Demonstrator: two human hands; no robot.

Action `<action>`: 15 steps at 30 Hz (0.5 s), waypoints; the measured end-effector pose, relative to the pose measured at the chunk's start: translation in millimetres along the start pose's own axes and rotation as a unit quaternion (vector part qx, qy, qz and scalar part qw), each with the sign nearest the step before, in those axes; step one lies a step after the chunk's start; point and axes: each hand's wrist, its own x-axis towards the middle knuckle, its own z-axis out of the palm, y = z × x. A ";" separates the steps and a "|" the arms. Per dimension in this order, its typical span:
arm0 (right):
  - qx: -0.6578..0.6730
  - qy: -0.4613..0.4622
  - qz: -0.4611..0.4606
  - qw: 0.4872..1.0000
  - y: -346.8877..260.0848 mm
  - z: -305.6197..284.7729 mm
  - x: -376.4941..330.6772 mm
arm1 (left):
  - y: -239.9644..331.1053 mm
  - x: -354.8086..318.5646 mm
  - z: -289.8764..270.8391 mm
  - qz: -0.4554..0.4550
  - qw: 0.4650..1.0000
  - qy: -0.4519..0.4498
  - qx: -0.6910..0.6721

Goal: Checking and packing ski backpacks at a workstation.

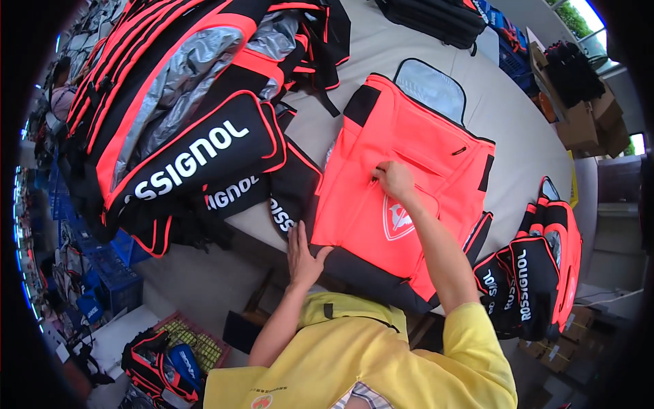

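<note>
A coral-red and black backpack (354, 218) lies flat on the pale cloth-covered table, its silver-lined top flap (430, 90) folded out at the far end. My right hand (396, 181) is closed in a pinch at the upper left of the front pocket (417, 198), where a small dark zipper pull (373, 180) shows at the fingertips. A second zipper pull (459, 150) sits farther up on the right. My left hand (304, 259) rests against the bag's near left corner, fingers stretched and thumb apart. The bag's underside is hidden.
A tall heap of similar bags (197, 136) fills the table's left side. More bags (538, 273) stand at the right edge, and a black bag (436, 20) lies at the far end. Blue crates (112, 276) are at left, cardboard boxes (589, 126) at far right.
</note>
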 end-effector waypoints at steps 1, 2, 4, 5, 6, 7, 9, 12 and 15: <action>0.006 -0.007 -0.009 1.000 -3.0 -10.5 5.4 | -2.9 -2.1 -0.8 0.007 1.000 0.009 0.013; 0.030 0.009 0.035 0.999 -2.4 -25.4 10.4 | -3.8 -5.0 -1.0 0.000 1.000 0.008 0.025; 0.061 0.029 0.085 0.994 7.9 -36.3 9.4 | -2.4 -2.9 -1.0 -0.008 1.000 0.003 0.020; 0.088 0.066 0.005 0.994 18.1 -38.3 3.1 | -1.7 -4.5 -3.2 -0.005 1.000 0.003 0.026; 0.111 0.105 -0.071 0.986 34.0 -41.7 -5.9 | 1.6 -6.9 -4.8 -0.007 1.000 -0.014 0.006; 0.163 0.143 -0.091 0.972 45.2 -46.9 -20.7 | 3.3 -7.1 -9.1 -0.015 1.000 -0.021 -0.011; 0.169 0.229 -0.086 0.955 64.0 -65.6 -65.7 | 7.4 -14.3 -20.3 -0.024 0.999 -0.011 0.034; 0.127 0.164 0.024 0.978 93.8 -83.8 -170.9 | 45.5 -18.0 -29.3 0.095 0.972 0.081 0.201; 0.182 0.039 0.156 0.970 68.3 -79.2 -275.2 | 87.2 -12.6 -28.4 0.305 0.945 -0.014 0.116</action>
